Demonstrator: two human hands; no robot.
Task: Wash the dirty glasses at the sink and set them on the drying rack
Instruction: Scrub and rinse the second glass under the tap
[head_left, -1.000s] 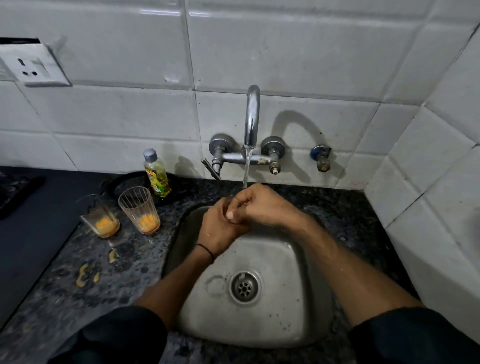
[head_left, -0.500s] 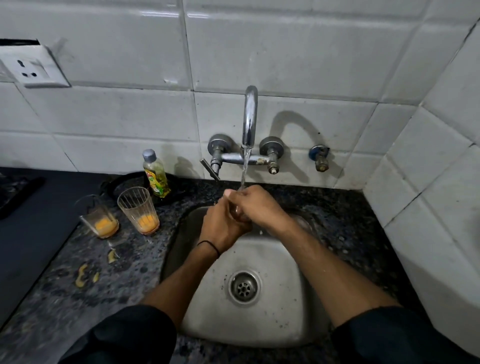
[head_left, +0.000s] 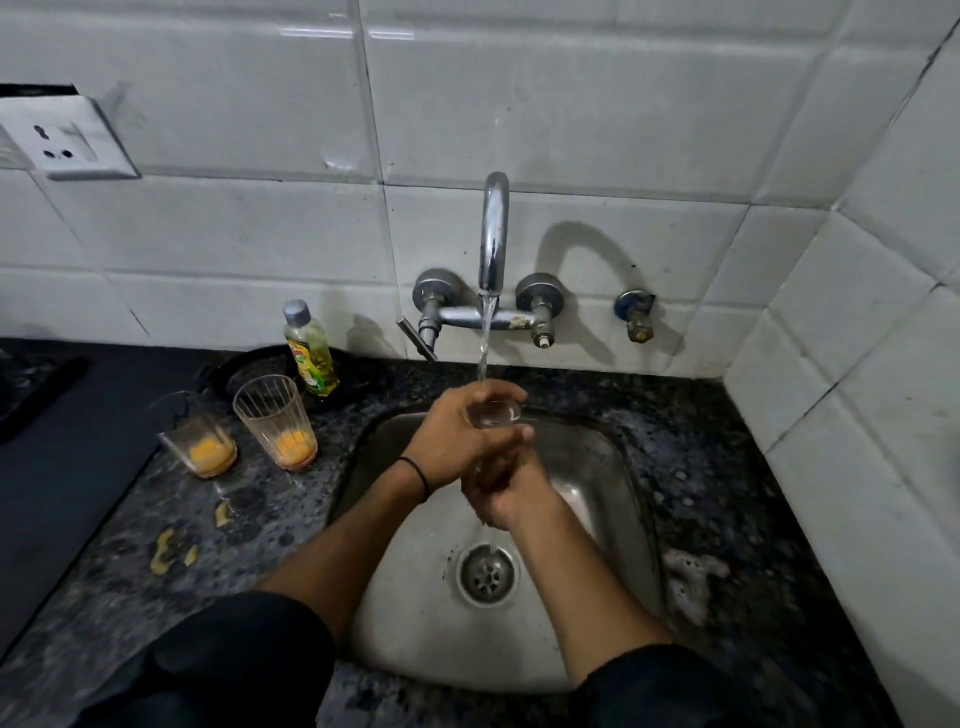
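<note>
Sink (head_left: 597, 519): lower centre; dull brushed steel, rounded corners, wet sheen, round perforated drain (head_left: 487, 574).
Right hand (head_left: 501, 491): centre, below the glass, fingers curled upward at its base. Motion blur means I cannot tell whether it grips or only rubs.
Left hand (head_left: 449, 436): just above and left, black band at the wrist, fingers wrapped round the glass wall.
Glass (head_left: 493, 413): centre of frame, over the basin; clear, smooth, mouth up under the water stream (head_left: 484, 343).
Risk, slip: wet smooth glass in wet fingers would likely slide. A drop onto hard steel could chip or break it.
Risk, knock: lifting the rim could strike the spout close above.
Counter (head_left: 130, 561): left; dark speckled stone, yellow scraps (head_left: 165, 551) lying on it.
Ribbed glass (head_left: 275, 421): left of the sink, tapered, orange residue at the bottom.
Second glass (head_left: 200, 436): further left, same residue. A left elbow swing could topple either one.
Bottle (head_left: 310, 348): behind them; clear plastic, yellow-green liquid, grey cap.
Tap (head_left: 493, 234): upper centre; chrome gooseneck on glossy white tile.
Drying rack: not in view.
</note>
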